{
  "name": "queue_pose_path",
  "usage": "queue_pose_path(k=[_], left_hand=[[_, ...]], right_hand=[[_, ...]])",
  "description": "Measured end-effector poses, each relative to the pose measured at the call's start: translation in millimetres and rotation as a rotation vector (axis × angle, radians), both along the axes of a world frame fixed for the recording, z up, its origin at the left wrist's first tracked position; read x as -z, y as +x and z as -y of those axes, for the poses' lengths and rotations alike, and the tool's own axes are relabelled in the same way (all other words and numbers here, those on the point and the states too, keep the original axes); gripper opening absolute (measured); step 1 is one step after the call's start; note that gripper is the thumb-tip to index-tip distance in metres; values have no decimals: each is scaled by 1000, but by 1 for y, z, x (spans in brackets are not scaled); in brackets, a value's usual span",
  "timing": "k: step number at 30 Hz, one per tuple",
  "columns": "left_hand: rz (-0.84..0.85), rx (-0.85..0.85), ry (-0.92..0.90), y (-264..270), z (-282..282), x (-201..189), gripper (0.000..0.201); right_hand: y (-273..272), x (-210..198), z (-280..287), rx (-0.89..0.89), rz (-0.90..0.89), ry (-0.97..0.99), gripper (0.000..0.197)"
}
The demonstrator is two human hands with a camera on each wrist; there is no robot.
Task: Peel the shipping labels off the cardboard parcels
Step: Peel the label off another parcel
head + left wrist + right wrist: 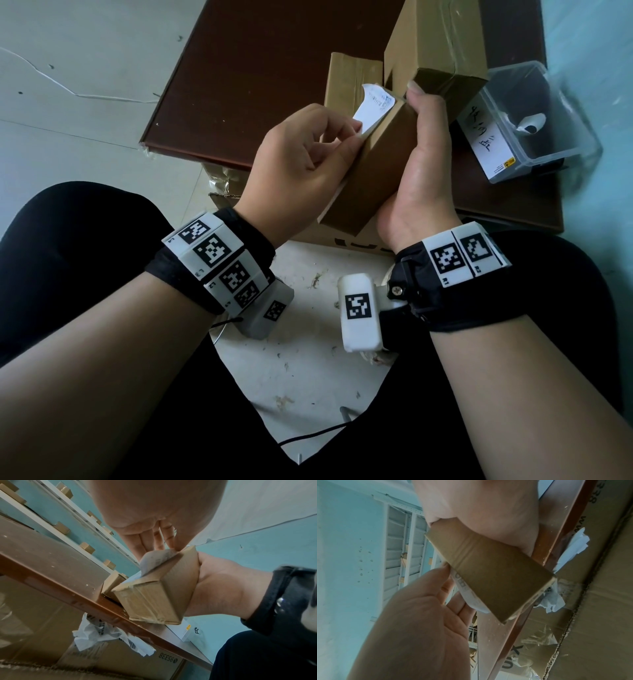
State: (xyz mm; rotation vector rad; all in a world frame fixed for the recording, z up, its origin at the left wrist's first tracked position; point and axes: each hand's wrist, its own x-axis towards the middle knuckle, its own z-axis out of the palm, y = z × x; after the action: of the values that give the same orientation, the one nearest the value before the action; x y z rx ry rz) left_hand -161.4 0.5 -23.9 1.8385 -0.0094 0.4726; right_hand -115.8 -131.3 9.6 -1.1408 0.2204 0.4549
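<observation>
**Label coming off a small box**

A small brown parcel (373, 171) is sitting mid-frame, its white label (368, 109) curling up. The right hand (421, 164) is wrapping round the parcel. The left hand (301, 161) is pinching the label. More boxes (442, 44) and a clear tub (534, 123) are crowding the counter (257, 85) behind.

Right hand (479, 513) grips parcel (488, 572); label (467, 595) lifted.

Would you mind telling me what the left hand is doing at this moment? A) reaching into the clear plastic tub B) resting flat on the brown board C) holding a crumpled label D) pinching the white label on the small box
D: the left hand pinches the white label, partly lifted off the small box, which the right hand holds.
</observation>
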Motion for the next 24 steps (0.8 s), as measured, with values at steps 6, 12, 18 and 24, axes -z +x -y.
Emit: queue_pose_path(k=[6,12,18,24], left_hand=[[-52,-1,-42,-2,3,-3,17],[-102,-56,-125,-5,5,-11,16],[-22,-69,-67,-5,5,-11,22],[81,-71,27,-1,4,-6,14]], right_hand=[[2,2,2,-8,25,2,41],[5,12,-2,-23,89,-43,60],[6,16,-5,-22,123,-59,67],[5,14,-6,-16,129,-47,61]])
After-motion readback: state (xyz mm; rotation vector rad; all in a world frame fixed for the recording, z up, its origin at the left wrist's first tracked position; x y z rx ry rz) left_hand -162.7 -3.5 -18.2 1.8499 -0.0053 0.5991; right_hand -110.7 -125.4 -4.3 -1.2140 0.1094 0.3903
